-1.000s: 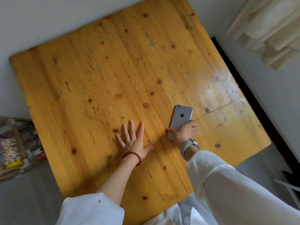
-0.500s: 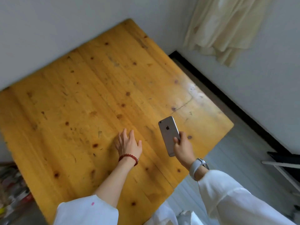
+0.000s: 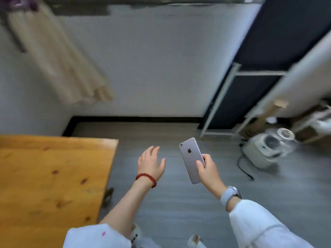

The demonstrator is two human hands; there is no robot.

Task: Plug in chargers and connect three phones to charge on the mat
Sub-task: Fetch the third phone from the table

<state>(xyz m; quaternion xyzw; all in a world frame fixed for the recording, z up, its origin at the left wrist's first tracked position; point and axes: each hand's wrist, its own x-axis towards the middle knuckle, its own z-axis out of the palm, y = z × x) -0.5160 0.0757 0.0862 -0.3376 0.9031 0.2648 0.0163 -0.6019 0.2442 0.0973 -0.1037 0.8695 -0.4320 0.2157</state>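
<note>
- One phone (image 3: 192,159) is up in the air over the floor (image 3: 179,203), back side facing up, with a small logo on it.
- The right hand (image 3: 207,171) grasps the phone at its lower end, thumb on the back and fingers wrapped round the edge.
- A grey watch (image 3: 230,194) sits on the right wrist, just above a white sleeve (image 3: 259,228).
- The left hand (image 3: 151,162) is released, fingers loose and spread a bit, holding nothing. It hangs in the air just beside the phone, not touching it.
- A red bead bracelet (image 3: 146,177) goes round the left wrist.
- The tabletop (image 3: 50,176) is wood and lies to the left, apart from both hands.
- A pale curtain (image 3: 59,65) hangs on the wall, up and to the left.
- A white machine (image 3: 265,149) with a black cord (image 3: 244,169) sits on the floor to the right. It is too blurry to say what it is.
- A dark rack (image 3: 238,99) with pale bars stands behind the machine.
</note>
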